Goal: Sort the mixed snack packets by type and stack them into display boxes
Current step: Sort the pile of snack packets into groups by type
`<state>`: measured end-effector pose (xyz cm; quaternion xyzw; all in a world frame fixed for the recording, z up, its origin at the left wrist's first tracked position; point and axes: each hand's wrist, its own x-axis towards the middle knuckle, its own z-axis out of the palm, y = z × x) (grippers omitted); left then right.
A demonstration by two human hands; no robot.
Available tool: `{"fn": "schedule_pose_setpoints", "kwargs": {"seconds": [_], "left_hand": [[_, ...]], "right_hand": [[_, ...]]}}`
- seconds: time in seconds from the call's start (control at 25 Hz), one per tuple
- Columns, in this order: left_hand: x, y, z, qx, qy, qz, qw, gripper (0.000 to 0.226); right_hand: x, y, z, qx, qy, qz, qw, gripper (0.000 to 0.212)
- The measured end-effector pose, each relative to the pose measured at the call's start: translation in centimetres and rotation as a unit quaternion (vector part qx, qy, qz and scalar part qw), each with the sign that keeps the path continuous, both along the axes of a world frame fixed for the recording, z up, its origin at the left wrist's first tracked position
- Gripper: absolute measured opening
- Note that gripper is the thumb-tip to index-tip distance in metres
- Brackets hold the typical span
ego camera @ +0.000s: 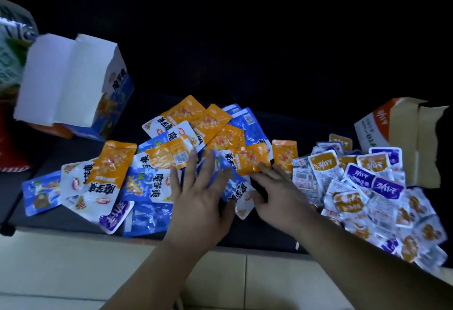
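Larger orange and blue packets (157,155) lie in a loose overlapping heap at frame centre on a dark surface (264,233). Smaller purple and gold packets (367,192) are heaped at 3 to 4 o'clock, touching the first heap's right edge.

Left hand (198,199): open, fingers spread and straight, lying over a blue packet (221,170).

Right hand (277,194): open, fingertips (263,168) touching the lower edge of an orange packet (252,158); no grip seen.

Blue display box (73,84) at 10 o'clock, tilted, flaps open. Orange-and-white display box (392,125) at 3 o'clock, flaps open. Red object (9,143) at 9 o'clock, blurred. Pale floor tiles (73,260) at 6 to 7 o'clock.
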<state>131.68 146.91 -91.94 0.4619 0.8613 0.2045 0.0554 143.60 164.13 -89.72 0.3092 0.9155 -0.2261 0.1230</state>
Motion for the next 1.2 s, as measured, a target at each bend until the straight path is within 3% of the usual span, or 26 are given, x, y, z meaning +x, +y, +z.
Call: {"fn": "schedule_pose_setpoints", "kwargs": {"seconds": [0.24, 0.32, 0.4, 0.44, 0.52, 0.6, 0.68, 0.84, 1.0, 1.12, 1.2], "left_hand": [[1.2, 0.1, -2.0, -0.082, -0.027, -0.024, 0.996, 0.067], [0.4, -0.4, -1.3, 0.002, -0.045, -0.045, 0.998, 0.049], [-1.7, -1.2, 0.1, 0.112, -0.029, -0.029, 0.993, 0.029], [-3.1, -1.6, 1.4, 0.109, 0.01, 0.011, 0.994, 0.031], [-6.5, -3.1, 3.2, -0.048, 0.023, 0.149, 0.987, 0.063], [-8.5, -4.7, 3.1, -0.213, -0.113, 0.267, 0.933, 0.103], [-8.1, -5.2, 1.8, -0.235, -0.193, 0.29, 0.907, 0.112], [-4.9, -3.6, 0.0, -0.211, -0.118, 0.243, 0.939, 0.097], [-3.7, -2.6, 0.0, -0.204, -0.115, 0.179, 0.956, 0.085], [-4.0, -2.6, 0.7, -0.053, -0.03, 0.174, 0.983, 0.061], [-5.4, -1.3, 0.8, 0.007, 0.016, 0.13, 0.991, 0.064]], "right_hand": [[-1.1, -1.7, -1.1, 0.034, 0.098, -0.076, 0.992, 0.058], [-1.7, -1.2, -1.2, -0.001, 0.095, -0.105, 0.99, 0.062], [-2.4, -1.3, -2.1, 0.008, 0.091, -0.043, 0.995, 0.067], [-2.9, -1.7, -2.6, 0.024, 0.077, -0.003, 0.997, 0.071], [-4.2, -2.8, -3.0, 0.05, 0.032, 0.033, 0.998, 0.077], [-5.8, -4.1, -2.8, 0.057, 0.0, 0.041, 0.998, 0.083], [-6.9, -4.6, -2.7, 0.049, -0.016, 0.043, 0.998, 0.092], [-6.0, -3.1, -2.7, 0.067, -0.005, 0.027, 0.997, 0.093], [-5.4, -1.7, -1.7, 0.084, -0.029, -0.014, 0.996, 0.096], [-6.5, -1.8, -0.9, 0.09, -0.01, -0.027, 0.995, 0.107], [-7.1, -1.9, -0.7, 0.061, -0.001, -0.002, 0.998, 0.119]]}}
